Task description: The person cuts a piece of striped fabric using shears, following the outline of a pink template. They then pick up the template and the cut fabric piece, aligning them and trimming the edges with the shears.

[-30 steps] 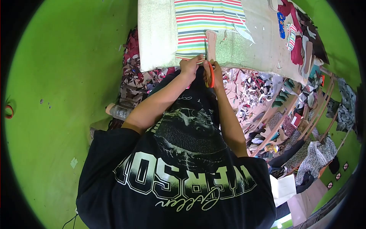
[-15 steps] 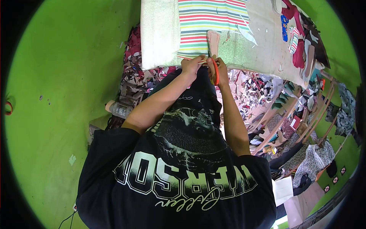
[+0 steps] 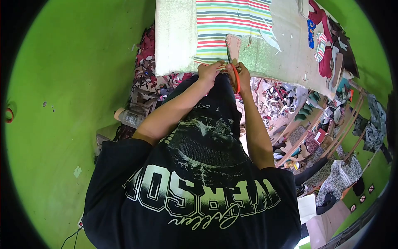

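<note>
Bright green floor fills the left half of the frame, and at the top centre a pale glittery desk point(image 3: 174, 37) carries the work. On it lies a striped fabric point(image 3: 226, 25) in red, green, yellow and white bands, reaching down to the desk's near edge at upper centre. A tan sole-shaped template point(image 3: 234, 45) rests on the fabric's lower right corner. The scissors point(image 3: 233, 68), with orange-red handles, point up into the fabric just beside the template, blades partly hidden. The right hand point(image 3: 242, 76) is wrapped around the scissor handles, fingers through the loops; whether the blades are spread or together cannot be told. The left hand point(image 3: 209, 71) sits just beside it, fingers curled and pinching the fabric's lower edge at the desk's rim. Both forearms run down to a black T-shirt point(image 3: 195, 186) with pale lettering that fills the lower middle of the frame. Below the desk edge, a heap of fabric scraps point(image 3: 273, 97) in pink, white and dark red spreads across the floor to the centre right and upper left. A clear plastic bottle point(image 3: 130, 119) lies at centre left beside the left elbow. Along the desk's far right, cut pieces point(image 3: 325, 58) in red and blue are piled. Further right, wooden racks point(image 3: 331, 128) hold more cloth.
</note>
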`<act>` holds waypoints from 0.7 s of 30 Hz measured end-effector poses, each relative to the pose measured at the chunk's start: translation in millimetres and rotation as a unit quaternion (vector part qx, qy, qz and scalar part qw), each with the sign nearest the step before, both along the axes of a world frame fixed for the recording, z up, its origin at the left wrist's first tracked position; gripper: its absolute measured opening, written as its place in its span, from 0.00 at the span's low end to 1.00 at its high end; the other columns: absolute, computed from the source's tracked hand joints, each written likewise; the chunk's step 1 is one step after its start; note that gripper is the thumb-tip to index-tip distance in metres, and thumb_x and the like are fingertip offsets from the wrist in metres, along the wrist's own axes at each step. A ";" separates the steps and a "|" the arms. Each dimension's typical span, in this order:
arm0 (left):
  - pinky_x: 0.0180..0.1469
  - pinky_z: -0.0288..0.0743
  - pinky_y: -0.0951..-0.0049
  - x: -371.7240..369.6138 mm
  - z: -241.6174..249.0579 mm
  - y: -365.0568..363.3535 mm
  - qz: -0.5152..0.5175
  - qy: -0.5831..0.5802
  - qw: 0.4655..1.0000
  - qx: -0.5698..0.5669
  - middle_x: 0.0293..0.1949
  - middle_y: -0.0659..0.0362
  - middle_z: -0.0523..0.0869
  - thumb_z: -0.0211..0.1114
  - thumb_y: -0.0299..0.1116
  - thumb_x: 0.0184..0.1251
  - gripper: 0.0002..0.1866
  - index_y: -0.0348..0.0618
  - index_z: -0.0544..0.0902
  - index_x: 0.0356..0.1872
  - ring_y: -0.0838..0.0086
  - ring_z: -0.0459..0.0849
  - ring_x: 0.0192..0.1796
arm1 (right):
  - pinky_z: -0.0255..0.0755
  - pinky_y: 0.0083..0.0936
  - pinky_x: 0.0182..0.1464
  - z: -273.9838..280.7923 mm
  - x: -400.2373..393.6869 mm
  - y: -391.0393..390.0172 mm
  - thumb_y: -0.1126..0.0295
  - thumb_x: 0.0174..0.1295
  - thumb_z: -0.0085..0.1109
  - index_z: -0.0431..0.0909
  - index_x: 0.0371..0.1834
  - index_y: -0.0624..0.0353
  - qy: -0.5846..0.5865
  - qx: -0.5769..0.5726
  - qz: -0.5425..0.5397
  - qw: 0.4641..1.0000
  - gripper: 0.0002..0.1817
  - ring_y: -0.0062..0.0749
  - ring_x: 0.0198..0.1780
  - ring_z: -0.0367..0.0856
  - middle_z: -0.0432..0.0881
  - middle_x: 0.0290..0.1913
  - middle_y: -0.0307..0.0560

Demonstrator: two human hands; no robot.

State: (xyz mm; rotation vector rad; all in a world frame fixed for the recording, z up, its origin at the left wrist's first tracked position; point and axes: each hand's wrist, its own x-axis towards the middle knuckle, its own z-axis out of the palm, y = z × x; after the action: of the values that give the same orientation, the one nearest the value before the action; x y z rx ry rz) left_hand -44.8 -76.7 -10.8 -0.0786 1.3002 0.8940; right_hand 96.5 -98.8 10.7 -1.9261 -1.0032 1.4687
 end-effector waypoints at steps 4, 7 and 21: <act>0.30 0.74 0.79 -1.0 5.2 0.0 0.000 -0.002 1.000 0.009 0.37 0.56 0.86 0.72 0.22 0.61 0.07 0.32 0.84 0.39 0.77 0.84 0.32 | 0.66 0.21 0.16 -0.2 1.8 10.3 0.39 0.59 0.69 0.71 0.36 0.62 0.037 -0.017 -0.009 0.999 0.32 0.22 0.15 0.73 0.75 0.19 0.42; 0.32 0.76 0.77 -0.5 4.4 0.8 0.002 -0.008 1.000 0.008 0.38 0.55 0.87 0.71 0.21 0.63 0.07 0.31 0.84 0.40 0.75 0.85 0.34 | 0.65 0.21 0.15 2.4 0.6 16.2 0.40 0.59 0.69 0.71 0.35 0.61 0.039 -0.003 -0.008 0.999 0.32 0.22 0.14 0.72 0.75 0.18 0.42; 0.38 0.81 0.75 -2.0 -0.1 -0.5 0.027 -0.034 0.998 0.035 0.40 0.53 0.87 0.69 0.19 0.64 0.07 0.30 0.83 0.42 0.71 0.88 0.38 | 0.67 0.21 0.15 1.7 -7.3 21.3 0.36 0.61 0.63 0.72 0.35 0.62 0.013 -0.021 -0.006 1.000 0.34 0.23 0.14 0.73 0.75 0.18 0.42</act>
State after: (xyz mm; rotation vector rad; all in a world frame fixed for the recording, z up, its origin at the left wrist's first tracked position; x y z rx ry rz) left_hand -46.9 -77.2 -10.8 -0.0895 1.2069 0.9751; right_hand 89.2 -77.5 12.3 -1.9338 -0.9533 1.5158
